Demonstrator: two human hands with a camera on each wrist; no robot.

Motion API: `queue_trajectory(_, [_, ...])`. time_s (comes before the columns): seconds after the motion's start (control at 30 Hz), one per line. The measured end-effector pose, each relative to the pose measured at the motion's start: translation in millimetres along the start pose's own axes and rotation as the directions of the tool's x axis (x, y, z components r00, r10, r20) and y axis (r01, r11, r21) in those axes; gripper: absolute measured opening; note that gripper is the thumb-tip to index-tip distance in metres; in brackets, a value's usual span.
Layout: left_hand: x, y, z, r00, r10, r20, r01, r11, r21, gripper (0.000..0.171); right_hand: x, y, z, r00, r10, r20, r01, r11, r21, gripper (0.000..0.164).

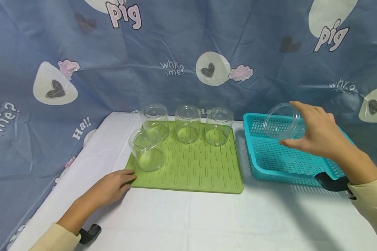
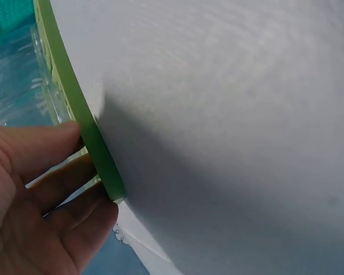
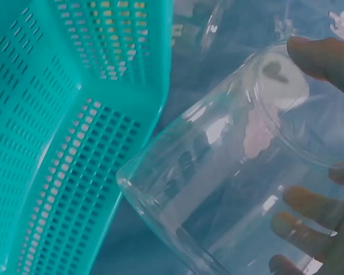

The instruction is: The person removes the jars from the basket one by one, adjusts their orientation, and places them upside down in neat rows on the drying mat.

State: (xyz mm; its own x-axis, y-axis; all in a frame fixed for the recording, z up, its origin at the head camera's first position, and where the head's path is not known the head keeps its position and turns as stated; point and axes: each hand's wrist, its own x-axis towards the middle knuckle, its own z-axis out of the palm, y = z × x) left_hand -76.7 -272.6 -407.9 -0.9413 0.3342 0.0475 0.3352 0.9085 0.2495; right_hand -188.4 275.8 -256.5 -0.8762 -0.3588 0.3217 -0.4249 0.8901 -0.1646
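My right hand (image 1: 322,130) grips a clear cup (image 1: 281,122) between thumb and fingers, tilted in the air above the turquoise basket (image 1: 260,172). Through its transparent wall, the right wrist view shows my fingers (image 3: 309,223) curled round one end of the cup. My left hand (image 1: 113,184) touches the front left corner of a green ribbed mat (image 1: 188,174), its fingers extended. In the left wrist view the thumb (image 2: 51,143) meets the mat's edge. On the mat stand several matching cups: three in the back row, and one cup (image 1: 149,153) just beyond my left hand.
A white cloth (image 1: 216,219) covers the table under the mat and basket. The perforated basket stands right of the mat, a narrow gap apart. Behind the table hangs a blue printed sheet (image 1: 182,42).
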Motion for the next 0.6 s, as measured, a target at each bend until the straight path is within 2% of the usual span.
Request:
queue_trajectory(0.3, [0.5,1.7,-0.7,0.999,-0.016,-0.04,0.018,0.998,0.066,0.033,6,-44,12,0.985,-0.17,-0.03,0.168,0.984,-0.054,0.112])
queue_trajectory(0.6, [2.6,2.7,1.8,0.998,0.01,-0.062,-0.006,0.998,0.063,0.034,19,-80,40,0.943,-0.331,0.024,0.331,0.938,-0.104,0.107])
